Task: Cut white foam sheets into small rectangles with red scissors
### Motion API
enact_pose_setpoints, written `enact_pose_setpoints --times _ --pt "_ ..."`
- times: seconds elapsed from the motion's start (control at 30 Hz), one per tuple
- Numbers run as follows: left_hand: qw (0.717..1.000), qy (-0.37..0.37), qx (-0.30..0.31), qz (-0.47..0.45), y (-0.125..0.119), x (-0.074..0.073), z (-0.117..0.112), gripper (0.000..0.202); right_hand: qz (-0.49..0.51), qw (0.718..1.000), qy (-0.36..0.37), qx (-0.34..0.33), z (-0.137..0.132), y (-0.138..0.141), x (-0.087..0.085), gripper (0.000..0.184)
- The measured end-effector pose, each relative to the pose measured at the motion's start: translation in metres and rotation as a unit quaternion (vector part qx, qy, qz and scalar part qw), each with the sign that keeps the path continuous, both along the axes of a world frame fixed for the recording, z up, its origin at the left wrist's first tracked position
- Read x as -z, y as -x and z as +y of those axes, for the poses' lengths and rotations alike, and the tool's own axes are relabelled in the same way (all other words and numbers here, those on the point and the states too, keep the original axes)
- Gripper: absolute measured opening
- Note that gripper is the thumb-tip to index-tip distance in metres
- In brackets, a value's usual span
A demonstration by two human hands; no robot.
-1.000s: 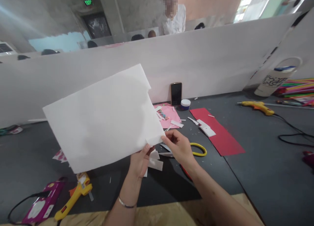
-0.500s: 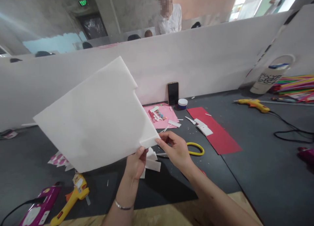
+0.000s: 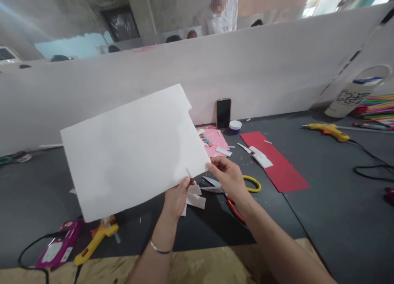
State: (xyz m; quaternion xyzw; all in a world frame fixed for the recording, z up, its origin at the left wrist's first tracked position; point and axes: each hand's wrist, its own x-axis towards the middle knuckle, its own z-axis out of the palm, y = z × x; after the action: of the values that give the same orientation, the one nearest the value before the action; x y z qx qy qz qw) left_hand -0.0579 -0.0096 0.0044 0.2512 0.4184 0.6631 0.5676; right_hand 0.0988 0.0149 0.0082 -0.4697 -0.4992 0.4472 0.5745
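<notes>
Both my hands grip the lower right part of a white foam sheet, which has a stepped notch cut into its upper right edge. My left hand pinches its lower edge, and my right hand holds the corner. Below my right hand lie scissors with a yellow loop handle and some red on the handle, partly hidden by my wrist. White foam offcuts lie under my left hand.
Beyond the sheet are a pink sheet with small cut pieces, a red strip, a phone and a jar. Yellow glue guns lie on both sides. A white partition stands behind, with a person beyond it.
The foam sheet has swung from a steep tilt to a flatter angle in my hands. More of the scissors' red handle now shows below my right wrist.
</notes>
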Motion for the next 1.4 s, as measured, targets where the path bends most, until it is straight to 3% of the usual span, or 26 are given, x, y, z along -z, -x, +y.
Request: enact_pose_setpoints --times 0.3,0.77,1.03,1.4 --pt "0.995 -0.003 0.010 0.096 0.001 0.008 0.000 0.026 -0.034 0.999 0.038 -0.003 0.006 -0.006 0.007 0.033" --pt "0.992 0.078 -0.061 0.083 -0.010 0.007 -0.002 0.040 -0.030 0.999 0.037 -0.001 0.007 -0.008 0.013 0.035" --pt "0.989 0.072 -0.106 0.067 -0.016 0.012 -0.003 0.034 -0.032 0.999 0.024 -0.002 0.005 -0.007 0.008 0.038" --pt "0.987 0.026 -0.138 0.074 -0.008 0.035 0.002 0.023 -0.047 0.998 0.028 0.013 0.006 -0.012 0.010 0.041"
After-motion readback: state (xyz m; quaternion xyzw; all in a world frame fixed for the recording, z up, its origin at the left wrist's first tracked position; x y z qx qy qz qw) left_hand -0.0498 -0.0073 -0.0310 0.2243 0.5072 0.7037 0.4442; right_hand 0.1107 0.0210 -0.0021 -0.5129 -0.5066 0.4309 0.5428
